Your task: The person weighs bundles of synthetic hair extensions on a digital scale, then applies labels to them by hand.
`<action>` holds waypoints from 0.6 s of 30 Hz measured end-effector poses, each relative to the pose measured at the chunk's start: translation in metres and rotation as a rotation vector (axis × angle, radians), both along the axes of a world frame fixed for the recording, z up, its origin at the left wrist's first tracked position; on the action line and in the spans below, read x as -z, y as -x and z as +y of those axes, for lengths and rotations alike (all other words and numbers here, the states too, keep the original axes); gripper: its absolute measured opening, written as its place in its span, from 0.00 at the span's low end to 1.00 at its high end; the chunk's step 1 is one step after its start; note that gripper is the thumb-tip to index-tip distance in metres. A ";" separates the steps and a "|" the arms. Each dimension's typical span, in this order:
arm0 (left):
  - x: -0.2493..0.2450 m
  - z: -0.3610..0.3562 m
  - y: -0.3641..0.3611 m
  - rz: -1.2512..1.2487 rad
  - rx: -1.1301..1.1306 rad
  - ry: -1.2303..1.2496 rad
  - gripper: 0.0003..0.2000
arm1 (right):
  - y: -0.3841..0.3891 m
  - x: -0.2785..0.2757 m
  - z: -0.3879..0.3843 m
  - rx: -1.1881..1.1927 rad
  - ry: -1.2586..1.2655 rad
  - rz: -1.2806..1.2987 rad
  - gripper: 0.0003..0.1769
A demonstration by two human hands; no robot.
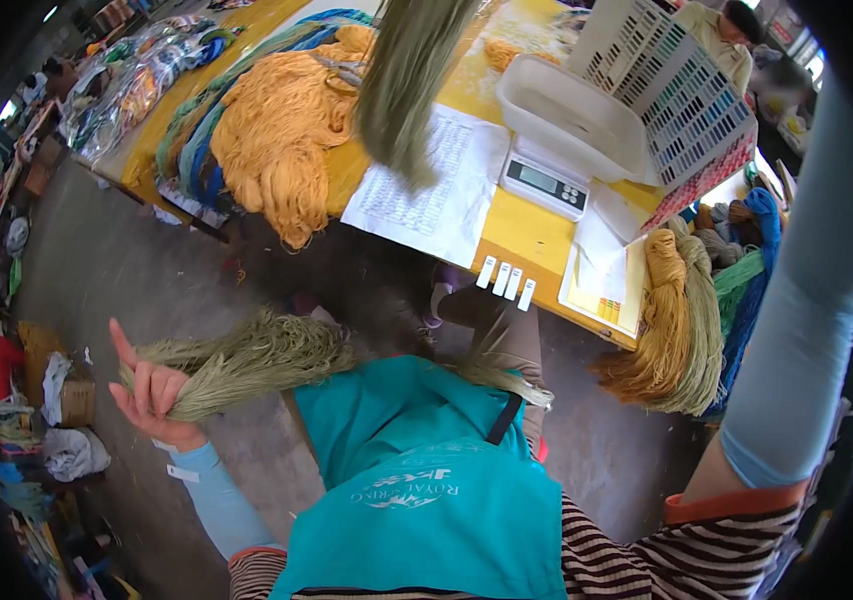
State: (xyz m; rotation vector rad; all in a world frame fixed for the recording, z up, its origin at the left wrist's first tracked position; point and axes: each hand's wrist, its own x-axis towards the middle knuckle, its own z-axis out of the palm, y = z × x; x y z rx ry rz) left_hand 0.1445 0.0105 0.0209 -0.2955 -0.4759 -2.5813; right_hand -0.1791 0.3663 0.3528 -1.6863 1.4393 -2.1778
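At the left, my left hand (pixel 158 392) is closed around one end of an olive-green hank of yarn (pixel 256 365), with the index finger pointing up. The hank stretches sideways to the front of my teal apron (pixel 426 480). My right arm, in a light blue sleeve (pixel 796 330), reaches up along the right side; its hand is out of view. From the top edge hangs another olive-green yarn bundle (pixel 406 100), slightly blurred, above the table; what holds it is hidden. Small white tags (pixel 184 473) show at my left wrist.
The yellow table (pixel 521 240) bears orange yarn (pixel 276 140), a printed sheet (pixel 426 195), a digital scale (pixel 546 185) with a plastic tub (pixel 571 115), and a white basket (pixel 671 85). Several white labels (pixel 501 278) line its edge. Yarn hanks (pixel 681 310) hang at right. A person (pixel 721 40) is beyond.
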 end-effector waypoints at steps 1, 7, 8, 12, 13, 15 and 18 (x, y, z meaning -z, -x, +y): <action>-0.009 0.014 0.009 0.068 0.078 -0.003 0.27 | -0.007 0.009 -0.005 -0.033 -0.017 -0.025 0.14; -0.019 0.045 0.035 -0.082 0.224 0.344 0.08 | -0.059 0.159 -0.050 -0.345 -0.406 -0.465 0.18; -0.023 0.059 0.040 -0.276 0.155 0.421 0.08 | -0.077 0.193 -0.065 -0.449 -0.456 -0.606 0.21; -0.013 0.098 0.071 -0.730 0.056 0.744 0.13 | -0.112 0.307 -0.083 -0.421 -0.348 -1.248 0.18; -0.004 0.100 0.077 -0.763 0.135 0.756 0.12 | -0.117 0.323 -0.083 -0.405 -0.287 -1.325 0.18; 0.012 0.107 0.085 -0.804 0.217 0.800 0.12 | -0.125 0.344 -0.083 -0.384 -0.263 -1.366 0.17; 0.025 0.119 0.094 -0.830 0.247 0.875 0.12 | -0.133 0.367 -0.080 -0.369 -0.246 -1.430 0.17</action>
